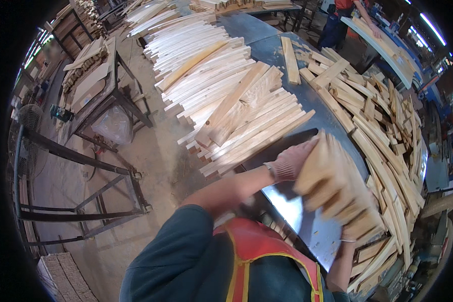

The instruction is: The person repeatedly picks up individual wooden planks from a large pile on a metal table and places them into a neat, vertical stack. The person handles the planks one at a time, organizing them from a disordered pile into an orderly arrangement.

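A thick bundle of short wooden boards (332, 181), blurred by motion, is held up over the metal machine table (319, 236). My left hand (296, 160), in a pinkish work glove, is closed on the bundle's far left end. At its near right end is my right hand (354, 232), mostly hidden by the wood, its wrist bent against the boards. Left of the bundle, long pale wooden strips (201, 75) lie side by side in a wide layer. Two or so broader boards (241, 103) rest crosswise on them.
A heaped pile of loose offcuts (382, 116) curves along the right side. One single board (290, 60) lies on the blue-grey tabletop. To the left stand a metal frame cart (80, 211) and a wooden bench (100, 80). Another person (337, 20) works at the far right.
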A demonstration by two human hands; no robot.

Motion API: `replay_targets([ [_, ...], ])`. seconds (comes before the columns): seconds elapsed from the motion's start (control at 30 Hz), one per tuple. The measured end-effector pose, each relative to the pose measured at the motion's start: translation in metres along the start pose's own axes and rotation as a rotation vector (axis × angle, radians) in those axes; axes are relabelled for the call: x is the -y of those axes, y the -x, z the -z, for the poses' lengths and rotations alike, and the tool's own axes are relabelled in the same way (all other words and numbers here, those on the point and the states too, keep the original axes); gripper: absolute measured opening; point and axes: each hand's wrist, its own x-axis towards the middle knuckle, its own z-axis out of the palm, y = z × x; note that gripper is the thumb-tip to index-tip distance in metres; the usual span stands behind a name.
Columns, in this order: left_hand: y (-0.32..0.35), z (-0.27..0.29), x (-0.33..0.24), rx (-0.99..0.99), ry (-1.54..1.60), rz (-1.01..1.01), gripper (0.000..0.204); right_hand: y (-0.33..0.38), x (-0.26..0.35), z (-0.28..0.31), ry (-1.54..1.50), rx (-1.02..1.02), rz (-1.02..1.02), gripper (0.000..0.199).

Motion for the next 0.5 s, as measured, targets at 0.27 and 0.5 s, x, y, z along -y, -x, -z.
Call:
replay_targets([
  [0.27, 0.035, -0.027, 0.124, 0.385, -0.762, -0.051, 0.048, 0.072, -0.102, -0.108, 0.453, 0.398, -0.001, 0.063],
  [0.5, 0.023, -0.032, 0.153, 0.427, -0.678, -0.026, 0.043, 0.044, -0.05, -0.073, -0.05, 0.267, -0.362, 0.085],
])
